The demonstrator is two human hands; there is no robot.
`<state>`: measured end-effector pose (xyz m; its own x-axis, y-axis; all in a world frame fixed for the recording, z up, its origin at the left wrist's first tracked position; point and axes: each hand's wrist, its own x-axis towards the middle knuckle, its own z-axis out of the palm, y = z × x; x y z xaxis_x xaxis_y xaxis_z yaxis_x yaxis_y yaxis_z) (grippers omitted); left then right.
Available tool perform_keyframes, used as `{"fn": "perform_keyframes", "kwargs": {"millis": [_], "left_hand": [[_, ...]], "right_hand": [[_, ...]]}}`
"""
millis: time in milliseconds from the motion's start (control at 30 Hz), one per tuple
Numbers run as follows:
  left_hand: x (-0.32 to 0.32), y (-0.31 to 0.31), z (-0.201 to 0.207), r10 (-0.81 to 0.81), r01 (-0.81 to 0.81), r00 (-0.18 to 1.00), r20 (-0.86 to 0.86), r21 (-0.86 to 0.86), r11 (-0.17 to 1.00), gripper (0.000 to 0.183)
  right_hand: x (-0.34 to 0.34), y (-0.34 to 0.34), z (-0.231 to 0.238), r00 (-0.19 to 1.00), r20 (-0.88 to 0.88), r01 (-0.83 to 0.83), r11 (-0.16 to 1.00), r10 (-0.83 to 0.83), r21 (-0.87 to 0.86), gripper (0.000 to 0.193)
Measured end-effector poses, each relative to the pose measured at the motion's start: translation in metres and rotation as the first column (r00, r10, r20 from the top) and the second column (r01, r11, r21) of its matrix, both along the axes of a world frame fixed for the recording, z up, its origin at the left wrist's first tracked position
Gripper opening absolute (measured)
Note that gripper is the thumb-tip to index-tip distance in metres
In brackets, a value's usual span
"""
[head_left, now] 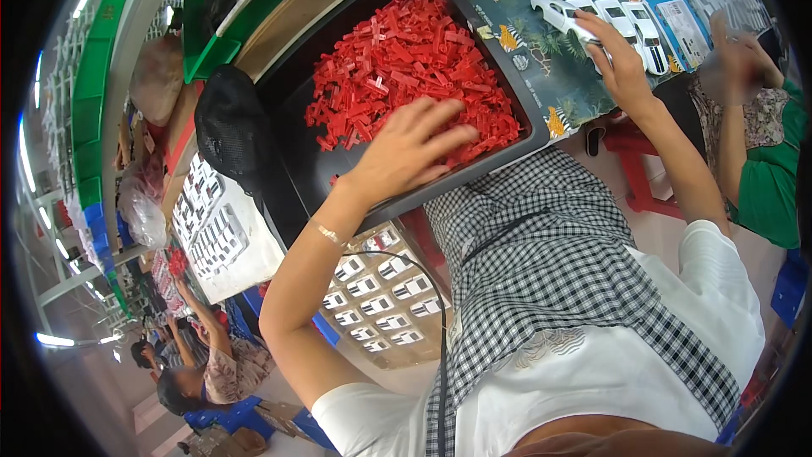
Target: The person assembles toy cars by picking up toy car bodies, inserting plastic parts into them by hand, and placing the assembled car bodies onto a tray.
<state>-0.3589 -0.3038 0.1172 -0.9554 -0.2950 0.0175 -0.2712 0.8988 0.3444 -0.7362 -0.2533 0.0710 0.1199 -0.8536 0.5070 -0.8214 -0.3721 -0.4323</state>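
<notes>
My left hand (413, 145) lies over a heap of small red plastic parts (397, 59), its fingers spread and nothing visibly gripped. The heap fills much of a black tray (309, 161). To the right, my right hand (619, 63) has fingers and thumb around the near end of a white toy car body (558, 13); the fingers hide part of it. Beside that car, more white toy car bodies (647, 38) with dark windows stand in a row on the patterned table cover (541, 76).
Green bins (211, 25) and a black mesh cap-like object (230, 123) border the tray's left. Below are a board of white toy cars (385, 296) and a white sheet of parts (216, 228). Another person (765, 152) sits at right; others work at lower left. A thin black cable (441, 347) hangs down.
</notes>
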Motion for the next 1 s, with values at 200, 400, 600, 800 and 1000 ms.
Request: {"fn": "perform_keyframes", "kwargs": {"millis": [200,400,600,800,1000], "left_hand": [[-0.018,-0.041,-0.034,-0.252,0.252,0.966,0.065,-0.470,0.846,0.055],[-0.010,-0.078,-0.024,0.077,-0.152,0.977,-0.198,-0.396,0.906,0.054],[-0.018,-0.076,0.022,0.301,-0.464,0.824,-0.480,-0.266,0.845,0.057],[-0.017,-0.040,0.059,0.417,-0.122,0.746,-0.520,0.508,0.853,0.054],[0.043,-0.054,0.040,0.599,-0.329,0.770,-0.219,0.668,0.667,0.033]], "right_hand": [[-0.007,-0.001,-0.003,0.740,0.647,0.068,0.978,-0.183,0.199,0.034],[-0.014,0.000,0.015,0.463,0.853,0.027,0.966,-0.240,0.257,0.040],[0.026,-0.013,0.052,0.498,0.865,-0.088,0.988,-0.065,0.125,0.041],[0.117,-0.039,0.086,0.786,0.577,-0.383,0.908,0.222,0.172,0.034],[0.203,-0.065,0.070,0.522,0.817,-0.660,0.723,0.244,0.205,0.031]]}}
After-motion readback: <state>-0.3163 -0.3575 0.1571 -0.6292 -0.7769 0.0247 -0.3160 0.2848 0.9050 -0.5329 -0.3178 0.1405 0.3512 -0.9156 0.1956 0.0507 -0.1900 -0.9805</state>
